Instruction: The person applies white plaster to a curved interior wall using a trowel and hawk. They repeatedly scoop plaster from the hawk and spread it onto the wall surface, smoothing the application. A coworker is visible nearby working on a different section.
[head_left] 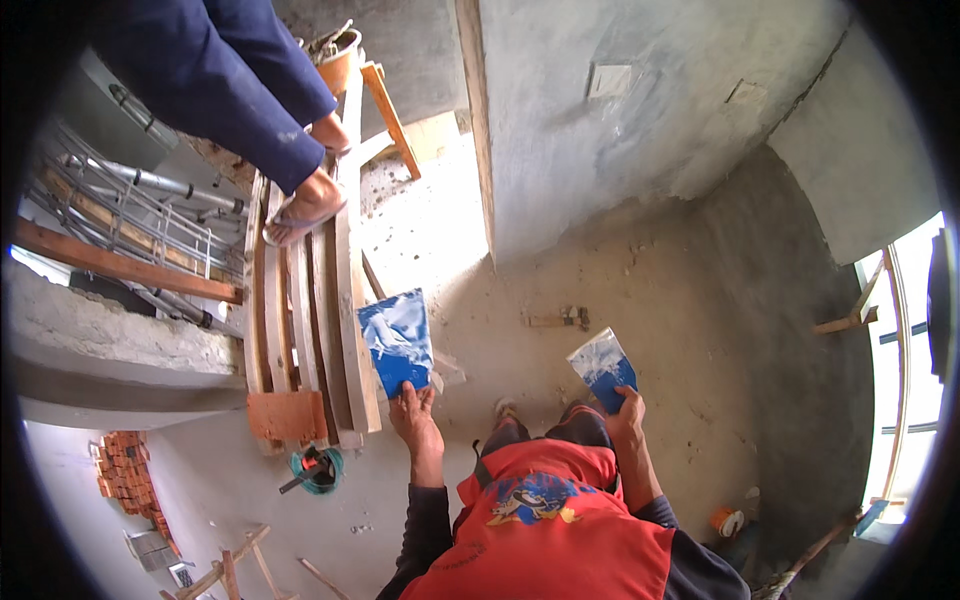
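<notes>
Item 1: large board, blue (404, 370), smeared white over its far part. Its near edge sat in the left hand (419, 430), whose fingers were clamped on it; the blade extended forward, beyond the fingertips.

Item 2: small board, blue (609, 385), white along its far end. Its near corner was gripped in the right hand (627, 420), fingers clamped on it; the blade slanted forward and left of them. The two boards stood well apart.

Item 3: planks, wooden, several (356, 385), lengthwise on the left, just beside the large board in view. A second person's foot, sandalled (307, 207), rested on them.

Item 4: block, brick-red (287, 416), at the planks' near end.

Item 5: bucket, teal (326, 482), near that block; dark contents, indistinct.

Item 6: floor, pale and speckled (640, 275), beyond the small board.

Item 7: wall, grey (650, 140), beyond the floor.
</notes>
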